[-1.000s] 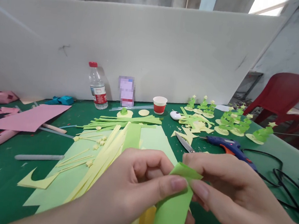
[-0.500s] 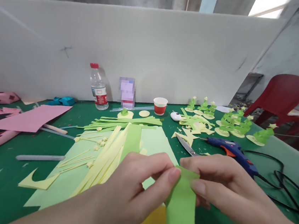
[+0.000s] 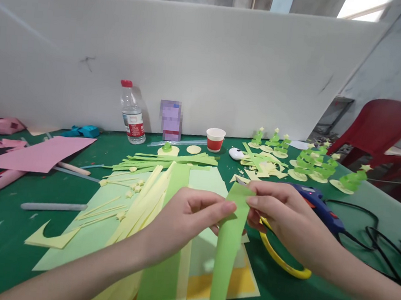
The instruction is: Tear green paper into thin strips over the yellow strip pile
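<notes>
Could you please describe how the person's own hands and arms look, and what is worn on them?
The left hand and right hand are both ungloved, with no ring in view. The left forearm and right forearm show no sleeve, watch or bracelet.

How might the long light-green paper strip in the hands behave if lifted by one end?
The green paper strip looks thin, so probably very light. Being long and narrow, it would likely bend or sway. It may crease where the left hand and right hand pinch it.
</notes>
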The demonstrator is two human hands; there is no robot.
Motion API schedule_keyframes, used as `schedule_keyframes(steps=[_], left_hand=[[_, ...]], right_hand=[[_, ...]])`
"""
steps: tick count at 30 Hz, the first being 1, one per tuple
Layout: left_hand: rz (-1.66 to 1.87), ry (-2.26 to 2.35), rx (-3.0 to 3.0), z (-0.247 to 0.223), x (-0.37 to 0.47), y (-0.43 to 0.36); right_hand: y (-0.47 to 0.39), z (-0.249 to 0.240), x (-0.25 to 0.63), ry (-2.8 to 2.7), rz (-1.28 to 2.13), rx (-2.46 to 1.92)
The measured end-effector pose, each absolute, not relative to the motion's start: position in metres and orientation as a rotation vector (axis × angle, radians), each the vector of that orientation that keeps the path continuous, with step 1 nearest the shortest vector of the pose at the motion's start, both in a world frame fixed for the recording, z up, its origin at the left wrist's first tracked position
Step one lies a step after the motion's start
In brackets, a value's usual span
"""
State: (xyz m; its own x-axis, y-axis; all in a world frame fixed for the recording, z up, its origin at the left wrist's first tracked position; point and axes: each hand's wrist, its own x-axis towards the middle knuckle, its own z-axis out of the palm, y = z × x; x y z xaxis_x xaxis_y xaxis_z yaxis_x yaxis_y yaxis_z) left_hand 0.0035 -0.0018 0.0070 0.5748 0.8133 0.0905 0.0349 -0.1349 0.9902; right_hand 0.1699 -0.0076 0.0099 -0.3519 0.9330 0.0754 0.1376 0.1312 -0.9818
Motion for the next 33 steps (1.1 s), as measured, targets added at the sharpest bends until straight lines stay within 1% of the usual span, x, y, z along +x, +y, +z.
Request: schedule_keyframes(steps=[6, 10, 14, 17, 22, 25, 29, 31, 33], left_hand=[[0.653, 0.727, 1.387, 0.006, 0.000, 0.004], [0.577, 0.677, 1.373, 0.004, -0.005, 0.011], [0.404, 0.623, 1.340, 0.002, -0.005, 0.015], [0.295, 0.584, 1.322, 0.002, -0.004, 0.013], [0.247, 0.582, 1.346, 0.004, -0.003, 0.008], [0.230, 0.580, 1.318, 0.005, -0.004, 0.008], [0.252, 0.616, 1.332, 0.006, -0.005, 0.010], [0.242, 0.626, 1.335, 0.006, -0.003, 0.011], [0.217, 0.627, 1.330, 0.005, -0.001, 0.010]], right_hand=[[0.002, 0.007, 0.173, -1.632, 1.302, -1.107], [0.008, 0.008, 0.178, -1.763, 1.452, -1.065], [0.008, 0.011, 0.175, -1.979, 1.550, -1.113], [0.005, 0.011, 0.171, -1.994, 1.619, -1.104], [0.011, 0.014, 0.180, -1.986, 1.728, -1.001], [0.019, 0.020, 0.192, -1.970, 1.638, -1.064], [0.021, 0.026, 0.199, -1.975, 1.287, -1.153], [0.017, 0.026, 0.196, -2.092, 1.287, -1.177], [0.013, 0.024, 0.192, -2.162, 1.420, -1.208]])
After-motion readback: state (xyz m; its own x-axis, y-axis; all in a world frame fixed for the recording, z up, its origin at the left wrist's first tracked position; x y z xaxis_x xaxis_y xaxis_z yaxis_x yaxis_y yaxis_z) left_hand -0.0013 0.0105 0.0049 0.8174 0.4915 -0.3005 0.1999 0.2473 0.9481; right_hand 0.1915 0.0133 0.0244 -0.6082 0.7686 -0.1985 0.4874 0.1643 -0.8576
